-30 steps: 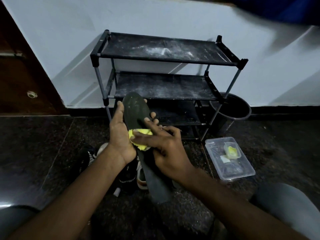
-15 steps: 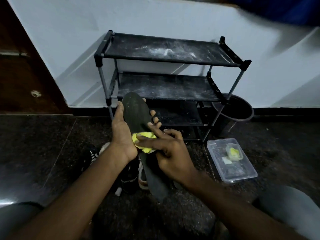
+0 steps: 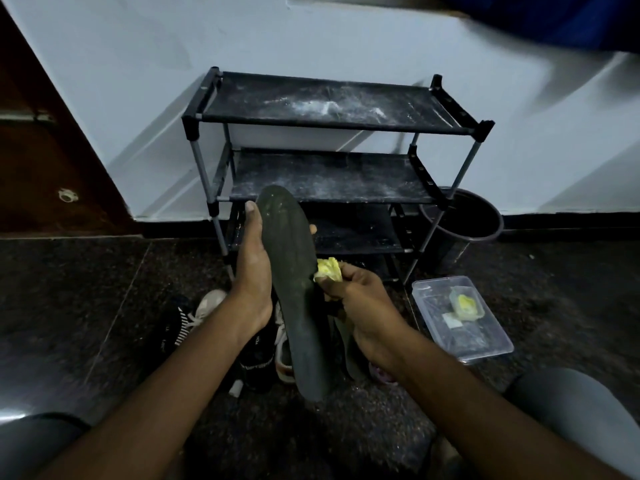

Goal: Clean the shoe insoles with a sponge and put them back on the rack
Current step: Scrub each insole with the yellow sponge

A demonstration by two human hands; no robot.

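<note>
dark speckled floor (image 3: 69, 323), brown door (image 3: 41, 150) far left, pale wall (image 3: 121, 81) behind. shoes (image 3: 207, 306) lie heaped on the floor, left of and under the arms. left hand (image 3: 254, 271) grips the insole (image 3: 294, 289) by its upper half: thumb up along the left edge, fingertips (image 3: 312, 229) peeking round the right edge. insole is held in the air, nearly upright, toe end up in front of the rack's lower shelves, heel end down over the shoes. sponge (image 3: 329, 270), yellow and scrunched, touches the insole's right edge about midway. right hand (image 3: 360, 303) has fingers curled, pinching the sponge. second dark strip (image 3: 348, 351) sits under that hand, maybe the other insole; cannot tell if the hand holds it too. rack (image 3: 329, 174) stands against the wall, shelves dusty, no insoles on any. black bucket (image 3: 464, 220) just right of the rack. clear tub (image 3: 485, 344) on the floor in front of it, small yellow piece inside. progress, as a judgement: cleaning stage, this insole mid-wipe, pale specks showing near the toe. left to do: finish it, likely do the other one, then set both on the rack. nothing returned yet.
</note>
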